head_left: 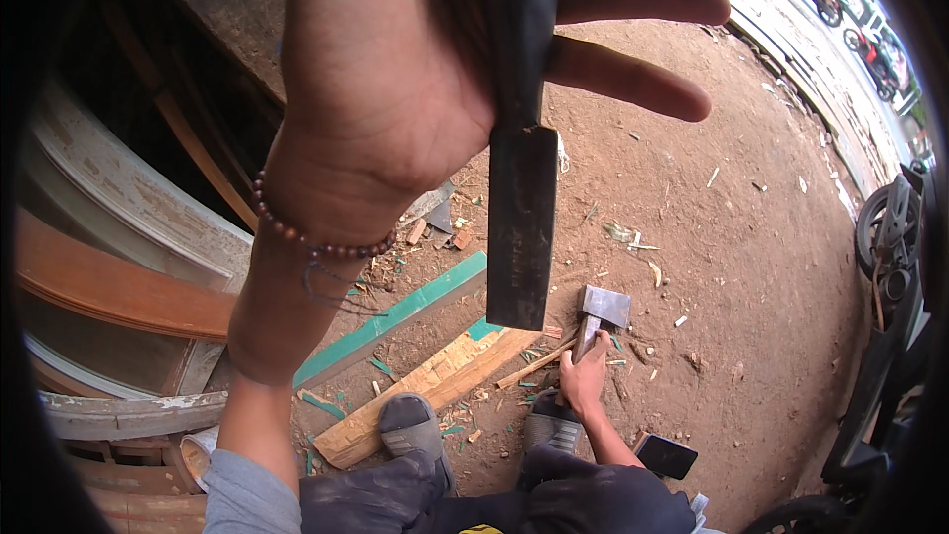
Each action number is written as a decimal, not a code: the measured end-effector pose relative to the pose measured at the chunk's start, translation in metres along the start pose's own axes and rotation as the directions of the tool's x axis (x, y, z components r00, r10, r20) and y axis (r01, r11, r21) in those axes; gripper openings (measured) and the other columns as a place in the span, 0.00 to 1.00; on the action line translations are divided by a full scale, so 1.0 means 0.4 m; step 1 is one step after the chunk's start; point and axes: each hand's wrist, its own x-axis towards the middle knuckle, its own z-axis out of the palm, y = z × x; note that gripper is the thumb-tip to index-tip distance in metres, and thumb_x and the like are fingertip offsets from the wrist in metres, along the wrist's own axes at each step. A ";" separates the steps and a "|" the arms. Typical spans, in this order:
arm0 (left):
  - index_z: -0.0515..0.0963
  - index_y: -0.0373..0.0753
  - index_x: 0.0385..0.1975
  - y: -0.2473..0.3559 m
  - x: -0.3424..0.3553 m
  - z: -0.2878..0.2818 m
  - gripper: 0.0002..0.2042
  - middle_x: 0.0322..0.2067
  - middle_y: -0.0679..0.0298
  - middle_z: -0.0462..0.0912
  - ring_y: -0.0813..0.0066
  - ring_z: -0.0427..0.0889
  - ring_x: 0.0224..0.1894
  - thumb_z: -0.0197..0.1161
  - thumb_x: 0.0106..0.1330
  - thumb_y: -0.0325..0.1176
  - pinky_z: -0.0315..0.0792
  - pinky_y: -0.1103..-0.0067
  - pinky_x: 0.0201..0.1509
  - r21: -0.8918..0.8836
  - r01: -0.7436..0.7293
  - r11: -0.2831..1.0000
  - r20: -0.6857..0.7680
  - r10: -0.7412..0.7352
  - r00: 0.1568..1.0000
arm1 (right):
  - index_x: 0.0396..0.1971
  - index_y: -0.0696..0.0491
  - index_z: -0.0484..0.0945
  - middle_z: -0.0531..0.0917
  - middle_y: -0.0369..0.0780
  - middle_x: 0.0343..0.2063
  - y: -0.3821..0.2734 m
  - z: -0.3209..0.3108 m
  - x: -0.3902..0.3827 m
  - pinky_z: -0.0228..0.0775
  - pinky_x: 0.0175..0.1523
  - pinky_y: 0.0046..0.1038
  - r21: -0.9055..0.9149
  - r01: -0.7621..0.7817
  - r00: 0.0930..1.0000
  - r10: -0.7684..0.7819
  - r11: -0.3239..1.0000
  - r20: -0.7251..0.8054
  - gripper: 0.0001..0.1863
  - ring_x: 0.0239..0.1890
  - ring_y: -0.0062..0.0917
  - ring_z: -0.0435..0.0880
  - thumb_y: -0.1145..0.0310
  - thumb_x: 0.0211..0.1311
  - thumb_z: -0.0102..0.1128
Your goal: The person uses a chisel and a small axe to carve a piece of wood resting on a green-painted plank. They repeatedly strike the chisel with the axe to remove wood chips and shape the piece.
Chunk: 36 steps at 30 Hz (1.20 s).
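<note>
Close up, my left hand [386, 59] is raised with its palm toward me, holding a wide flat chisel [522, 227]. The chisel's dark handle lies across the palm and its blade points down. Two of the fingers stretch out past the handle; the rest of the grip is cut off at the top. Low down by my foot, my right hand [585, 376] is closed round the handle of a hatchet [607, 307], whose metal head is by the ground. Beside it lies a chopped wooden beam [425, 396] with a bit of green paint.
A green-painted beam [395, 316] lies behind the chopped one, among scattered wood chips. Curved wooden frames [129, 267] are stacked at left. A phone [664, 457] lies near my right forearm. A motorbike [885, 336] stands at right; planks [791, 79] line the dirt's far edge.
</note>
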 end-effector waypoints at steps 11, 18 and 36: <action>0.75 0.34 0.38 -0.001 0.011 -0.002 0.22 0.48 0.51 0.78 0.36 0.74 0.53 0.41 0.64 0.47 0.69 0.33 0.43 -0.015 0.001 1.000 0.006 -0.001 1.000 | 0.62 0.54 0.50 0.69 0.61 0.52 -0.004 -0.004 -0.006 0.62 0.58 0.48 -0.019 -0.005 1.000 0.005 1.000 -0.004 0.38 0.54 0.56 0.70 0.67 0.54 0.58; 0.74 0.34 0.39 -0.003 0.017 -0.001 0.22 0.48 0.51 0.78 0.36 0.74 0.54 0.41 0.64 0.48 0.69 0.32 0.42 -0.029 -0.001 1.000 0.024 0.002 1.000 | 0.63 0.54 0.50 0.69 0.61 0.50 -0.011 -0.009 -0.008 0.62 0.57 0.48 -0.045 -0.004 1.000 0.004 0.999 -0.006 0.38 0.53 0.55 0.70 0.67 0.54 0.58; 0.75 0.34 0.39 -0.003 0.012 0.021 0.22 0.48 0.51 0.77 0.36 0.75 0.52 0.42 0.64 0.47 0.69 0.32 0.41 -0.025 0.028 0.999 -0.078 -0.030 0.997 | 0.63 0.54 0.49 0.69 0.60 0.53 -0.009 -0.009 -0.004 0.63 0.58 0.47 -0.021 -0.019 1.000 0.019 1.000 0.012 0.38 0.55 0.55 0.70 0.67 0.54 0.58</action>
